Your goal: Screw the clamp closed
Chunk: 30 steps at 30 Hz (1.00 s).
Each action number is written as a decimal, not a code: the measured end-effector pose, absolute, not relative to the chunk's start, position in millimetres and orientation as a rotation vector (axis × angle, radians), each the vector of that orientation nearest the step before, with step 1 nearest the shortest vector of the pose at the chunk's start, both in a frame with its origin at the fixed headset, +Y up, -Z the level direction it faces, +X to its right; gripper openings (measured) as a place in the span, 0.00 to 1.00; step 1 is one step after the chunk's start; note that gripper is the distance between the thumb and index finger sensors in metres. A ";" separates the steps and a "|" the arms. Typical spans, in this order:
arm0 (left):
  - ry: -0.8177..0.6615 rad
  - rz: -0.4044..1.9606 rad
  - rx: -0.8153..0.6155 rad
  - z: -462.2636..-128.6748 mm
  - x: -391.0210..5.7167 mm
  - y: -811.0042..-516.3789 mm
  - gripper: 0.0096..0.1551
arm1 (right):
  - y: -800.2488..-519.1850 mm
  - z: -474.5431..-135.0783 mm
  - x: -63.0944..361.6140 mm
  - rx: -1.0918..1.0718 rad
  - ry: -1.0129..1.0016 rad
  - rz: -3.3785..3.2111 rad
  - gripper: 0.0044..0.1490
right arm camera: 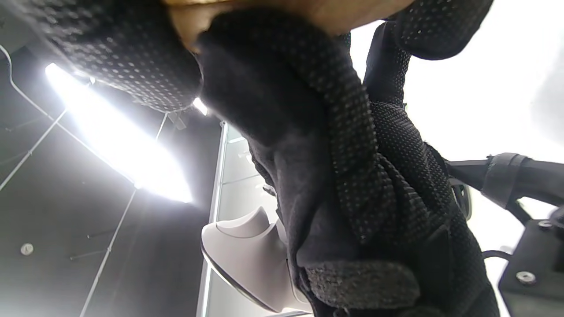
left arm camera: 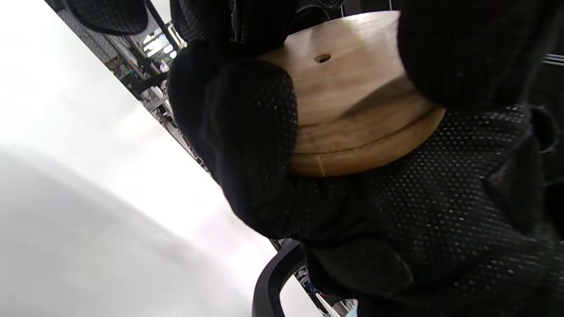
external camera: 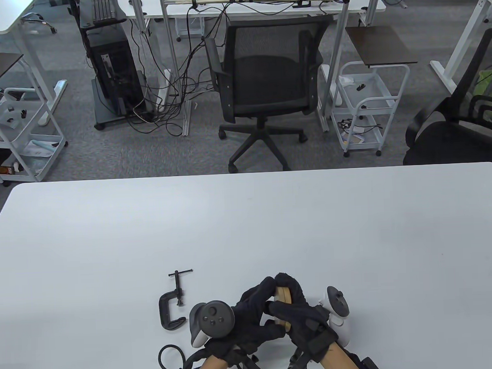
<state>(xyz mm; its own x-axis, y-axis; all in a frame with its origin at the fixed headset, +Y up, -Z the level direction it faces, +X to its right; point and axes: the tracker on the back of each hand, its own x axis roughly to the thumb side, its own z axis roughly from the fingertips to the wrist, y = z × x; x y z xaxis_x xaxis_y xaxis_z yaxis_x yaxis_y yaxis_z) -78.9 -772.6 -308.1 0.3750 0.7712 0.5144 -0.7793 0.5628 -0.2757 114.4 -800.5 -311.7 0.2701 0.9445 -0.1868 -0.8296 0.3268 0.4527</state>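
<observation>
Clamp (external camera: 172,308): black C-clamp, flat on the tabletop (external camera: 247,225) near the front edge, untouched by either hand.
Clamp bearing: at about 9 o'clock from the joined hands, just beside the left tracker (external camera: 211,318); apart from it, no contact visible.
Clamp long axis: screw ran from about 12 o'clock down to 6 o'clock, crossbar handle at the far end, C-frame at the near end with its mouth facing 3 o'clock.
Clamp state: gap visible between screw tip and lower arm of the frame; judged not yet screwed shut.
Wooden disc (external camera: 282,309): round, pale, edge-on in the table view, held off the tabletop between both hands; small hole in its flat face (left arm camera: 322,58) in the left wrist view.
Left hand (external camera: 251,314): fingers (left arm camera: 246,145) wrapped on the rim and face of the wooden disc; gripped, not free.
Right hand (external camera: 302,312): fingers (right arm camera: 282,79) curled over the far edge of the wooden disc; likewise gripped on it.
Nearer hand: left, by a clear margin; right hand lay on the far side of the disc from the clamp.
Deciding relation (judgement): frame mouth opened toward the hands at 3 o'clock, so either the disc had to travel toward 9 o'clock into that mouth, or the left hand had to let go and fetch the frame; handle at 12 o'clock then left open for turning.
Risk (judgement): both hands occupied, nothing steadying the frame.
Cable loop (external camera: 169,359): at 6 o'clock from the clamp, by the left wrist.
</observation>
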 end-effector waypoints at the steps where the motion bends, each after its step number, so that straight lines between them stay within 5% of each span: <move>1: -0.663 0.988 0.000 -308.7 -78.7 -771.8 0.66 | -801.0 -311.1 114.2 0.278 0.449 1.210 0.60; 6: -0.685 0.973 0.000 -309.0 -86.1 -759.9 0.61 | -798.0 -308.0 114.0 0.280 0.397 1.170 0.60; 12: -0.543 0.932 0.069 -319.6 -126.1 -741.8 0.55 | -796.7 -310.8 127.7 0.265 0.351 1.192 0.60; 19: -0.428 0.567 0.103 -346.8 -162.8 -709.2 0.49 | -795.4 -314.2 134.5 0.275 0.294 1.242 0.60; 30: -0.066 0.155 -0.112 -387.1 -197.1 -721.2 0.47 | -794.9 -316.4 137.2 0.292 0.283 1.265 0.60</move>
<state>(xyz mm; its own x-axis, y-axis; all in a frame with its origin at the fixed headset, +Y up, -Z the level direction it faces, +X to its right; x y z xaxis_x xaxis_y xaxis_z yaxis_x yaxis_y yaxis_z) -197.1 -721.2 -387.1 0.9859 0.1572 0.0569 -0.1498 0.9818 -0.1166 137.2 -794.9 -316.4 0.2767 0.9598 -0.0478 -0.8888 0.2745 0.3671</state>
